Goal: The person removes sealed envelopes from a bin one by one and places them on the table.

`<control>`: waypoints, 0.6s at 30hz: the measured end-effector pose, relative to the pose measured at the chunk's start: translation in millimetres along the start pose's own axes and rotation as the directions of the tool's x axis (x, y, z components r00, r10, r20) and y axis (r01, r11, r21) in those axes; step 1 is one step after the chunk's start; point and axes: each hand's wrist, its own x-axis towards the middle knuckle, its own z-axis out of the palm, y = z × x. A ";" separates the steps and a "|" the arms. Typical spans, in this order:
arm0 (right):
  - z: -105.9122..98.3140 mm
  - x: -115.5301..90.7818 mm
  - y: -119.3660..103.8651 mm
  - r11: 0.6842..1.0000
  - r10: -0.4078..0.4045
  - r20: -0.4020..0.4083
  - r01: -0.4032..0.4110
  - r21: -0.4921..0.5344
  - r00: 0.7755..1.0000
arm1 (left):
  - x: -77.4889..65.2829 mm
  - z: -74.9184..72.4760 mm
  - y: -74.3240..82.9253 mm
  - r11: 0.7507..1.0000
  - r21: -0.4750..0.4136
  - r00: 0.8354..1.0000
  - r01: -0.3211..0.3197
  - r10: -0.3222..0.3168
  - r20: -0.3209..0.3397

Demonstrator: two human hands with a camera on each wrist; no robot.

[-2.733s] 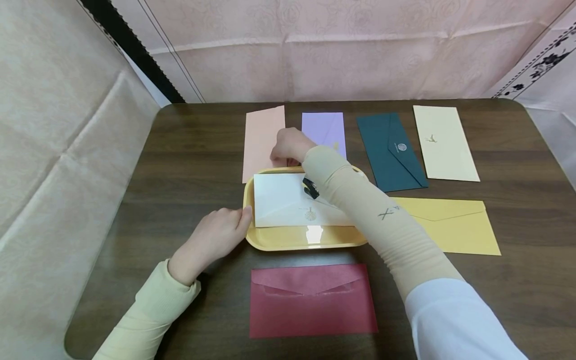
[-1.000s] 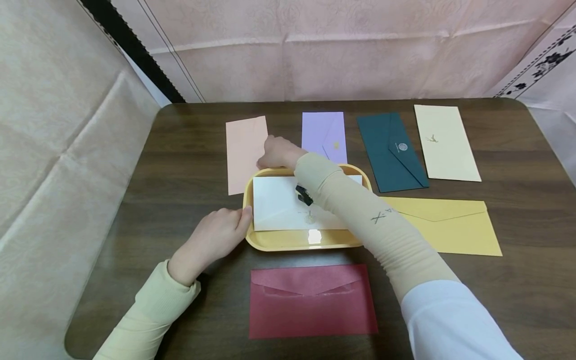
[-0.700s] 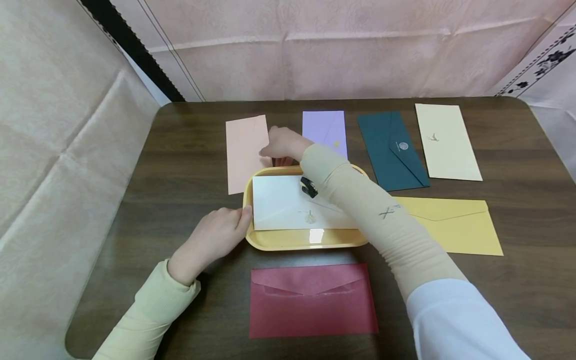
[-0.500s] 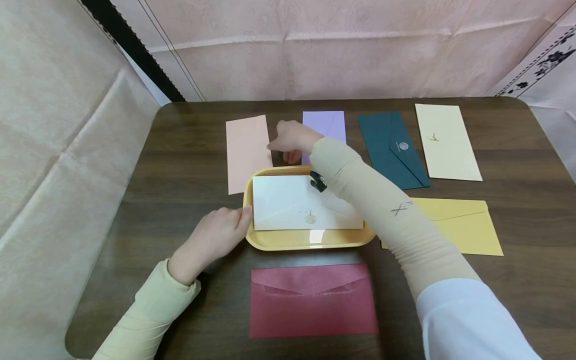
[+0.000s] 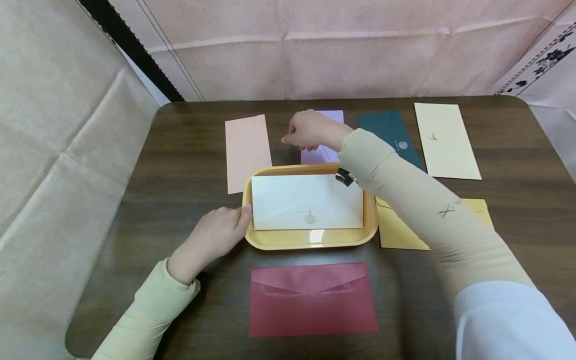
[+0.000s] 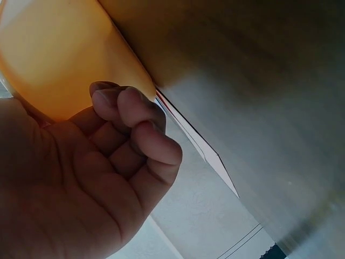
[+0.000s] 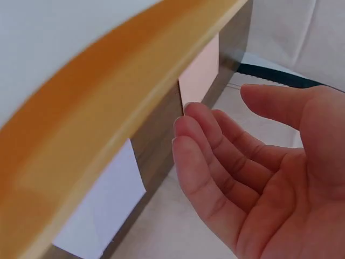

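My left hand (image 5: 220, 231) holds the left end of a yellow tray (image 5: 310, 241), its thumb at the rim. Curled fingers (image 6: 151, 141) show beside the tray's outer wall in the left wrist view; the thumb is hidden there. A white envelope (image 5: 288, 200) with a gold emblem lies in the tray. Above the far side of the tray hangs my right hand (image 5: 315, 130), overlapping a lavender envelope (image 5: 315, 156). Its fingers (image 7: 194, 172) are loosely bent with nothing between them and the thumb. To its left lies a pale pink envelope (image 5: 247, 152).
A teal envelope (image 5: 382, 124) and a cream one (image 5: 445, 142) lie at the back right. The right forearm partly covers a yellow envelope (image 5: 400, 232). Nearest the wearer is a dark red envelope (image 5: 312, 305). Cloth (image 5: 360, 60) hangs behind the wooden table (image 5: 148, 200).
The pink envelope has slid left and nearer the wearer with my right hand at it. The right hand has since let go and moved right and back. The left hand stays.
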 end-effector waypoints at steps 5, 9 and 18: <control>-8.3 -15.6 2.1 0.999 -0.019 -0.023 0.018 -0.051 1.000 | -0.1 -0.7 0.7 1.000 0.001 1.000 0.000 0.000 0.006; -17.2 -28.9 4.3 0.995 -0.028 -0.040 0.024 -0.101 0.999 | -0.6 -1.1 1.0 1.000 0.000 1.000 0.002 -0.002 0.003; -25.0 -57.6 9.6 0.988 -0.044 -0.022 0.040 -0.150 0.999 | -1.1 -1.0 1.5 1.000 -0.003 1.000 0.010 -0.010 0.003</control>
